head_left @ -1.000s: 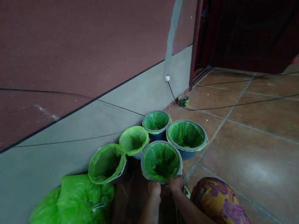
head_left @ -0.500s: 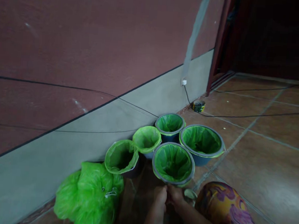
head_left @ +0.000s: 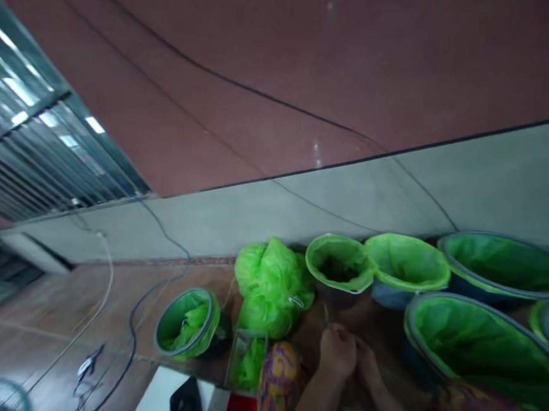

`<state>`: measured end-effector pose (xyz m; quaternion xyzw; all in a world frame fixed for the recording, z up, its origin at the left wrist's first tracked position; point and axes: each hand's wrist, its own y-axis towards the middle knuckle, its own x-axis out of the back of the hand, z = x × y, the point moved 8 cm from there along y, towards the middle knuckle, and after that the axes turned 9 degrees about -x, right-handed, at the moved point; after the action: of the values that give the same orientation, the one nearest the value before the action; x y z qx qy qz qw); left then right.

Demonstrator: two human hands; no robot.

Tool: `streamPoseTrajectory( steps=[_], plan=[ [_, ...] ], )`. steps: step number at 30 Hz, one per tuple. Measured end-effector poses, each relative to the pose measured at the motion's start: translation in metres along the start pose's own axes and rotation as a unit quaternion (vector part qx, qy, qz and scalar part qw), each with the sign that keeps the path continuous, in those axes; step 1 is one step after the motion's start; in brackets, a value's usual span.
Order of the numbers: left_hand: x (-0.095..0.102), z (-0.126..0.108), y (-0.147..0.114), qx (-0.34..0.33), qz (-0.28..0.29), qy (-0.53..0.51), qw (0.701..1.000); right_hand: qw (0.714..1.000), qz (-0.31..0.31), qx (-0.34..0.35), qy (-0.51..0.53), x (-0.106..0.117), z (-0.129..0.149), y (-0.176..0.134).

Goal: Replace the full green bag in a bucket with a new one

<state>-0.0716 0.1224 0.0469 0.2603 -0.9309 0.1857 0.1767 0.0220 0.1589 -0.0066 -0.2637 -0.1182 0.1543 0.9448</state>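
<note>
My left hand (head_left: 338, 350) is closed in a fist, low in the head view. A thin, pale strip (head_left: 326, 315) sticks up at its fingertips, too blurred to name. Pressed against it, my right hand (head_left: 366, 366) is also closed, and its fingers are partly hidden. Just beyond my hands stands a dark bucket with a light green mesh liner (head_left: 341, 261). To their right is a larger grey-rimmed bucket (head_left: 477, 338), lined in green as well. A heap of bright green mesh (head_left: 270, 287) lies left of them on the floor.
More lined buckets, including a pale one (head_left: 405, 263), stand along the wall. Further left are a tipped bucket (head_left: 184, 322) holding green mesh, a clear box (head_left: 249, 362), a white surface with a black object (head_left: 187, 402), and a blue cable (head_left: 138, 321).
The view has swung left, bringing the tipped bucket, clear box and cables into sight. My hands remain together but now appear left of the large front bucket, away from its rim.
</note>
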Motion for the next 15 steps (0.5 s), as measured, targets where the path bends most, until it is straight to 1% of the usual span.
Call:
streamPoseTrajectory(
  steps=[2, 3, 4, 5, 6, 8, 10, 12, 13, 15],
  plan=[
    [0.034, -0.007, -0.005, -0.038, 0.006, -0.038, 0.999, 0.998, 0.039, -0.008, 0.05, -0.023, 0.007, -0.003],
    [0.057, -0.008, -0.007, -0.054, -0.008, -0.071, 0.996, 0.996, 0.053, -0.015, 0.072, -0.034, 0.011, -0.003],
    [0.087, -0.006, -0.007, -0.065, -0.04, -0.103, 0.992, 0.994, 0.062, -0.024, 0.085, -0.044, 0.016, -0.002],
    [0.122, -0.001, -0.008, -0.071, -0.087, -0.122, 0.986, 0.993, 0.065, -0.03, 0.09, -0.054, 0.023, -0.001],
    [0.16, 0.009, -0.008, -0.068, -0.141, -0.133, 0.979, 0.993, 0.069, -0.029, 0.086, -0.065, 0.031, 0.001],
    [0.239, 0.042, -0.011, -0.036, -0.237, -0.132, 0.962, 0.995, 0.089, -0.013, 0.051, -0.094, 0.051, 0.004],
    [0.313, 0.081, -0.015, 0.001, -0.3, -0.084, 0.95, 0.992, 0.127, 0.003, -0.016, -0.134, 0.07, 0.006],
    [0.38, 0.125, -0.023, 0.071, -0.34, 0.005, 0.938, 0.979, 0.174, 0.023, -0.103, -0.183, 0.086, 0.005],
    [0.41, 0.145, -0.028, 0.113, -0.358, 0.048, 0.926, 0.969, 0.195, 0.042, -0.146, -0.209, 0.094, 0.002],
    [0.458, 0.18, -0.036, 0.183, -0.355, 0.135, 0.907, 0.941, 0.24, 0.087, -0.223, -0.264, 0.106, -0.005]
  ],
)
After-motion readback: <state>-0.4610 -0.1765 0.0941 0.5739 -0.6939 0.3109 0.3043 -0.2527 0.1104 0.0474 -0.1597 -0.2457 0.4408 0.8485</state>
